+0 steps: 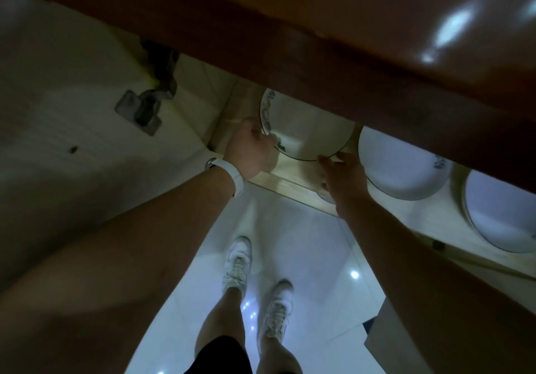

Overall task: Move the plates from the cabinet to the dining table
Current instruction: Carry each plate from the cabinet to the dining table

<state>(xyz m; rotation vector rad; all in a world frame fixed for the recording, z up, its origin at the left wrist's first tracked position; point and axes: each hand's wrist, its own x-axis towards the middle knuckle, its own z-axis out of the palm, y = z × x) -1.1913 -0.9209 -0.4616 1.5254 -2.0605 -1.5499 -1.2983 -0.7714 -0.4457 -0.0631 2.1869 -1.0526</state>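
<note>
Gripping with the left hand [252, 150], curled around the left rim of the leftmost plate [307, 130], right over the dark leafy pattern on that rim. Reaching with the right hand [343, 176] to the same plate's lower right rim, fingertips [327, 160] at the edge or touching it; too blurred to tell whether pinching or merely resting there. Set between the 2 hands, near the front of the cabinet shelf [290, 177], far part hidden under the brown glossy top [319, 25]; impossible to tell whether lifted or lying flat on the shelf. Just beside it to the right, apart by a thin gap, a 2nd plate [403, 164], white with a dark rim line and a small dark motif at its far right. Further right on the same shelf, a 3rd plate [499, 214], cut off by the picture's edge. On the left wrist, a white watch [230, 175]. To the left, swung wide open, the cabinet door [72, 127], pale on its inner face, with a grey metal hinge [145, 106] near its inner edge. Below the shelf, a glossy white tiled floor [304, 243] with bright spots of reflected light. Standing on it in 2 white sneakers [237, 260], left foot ahead of the right, bare legs above, black shorts [220, 353] at the bottom edge.
</note>
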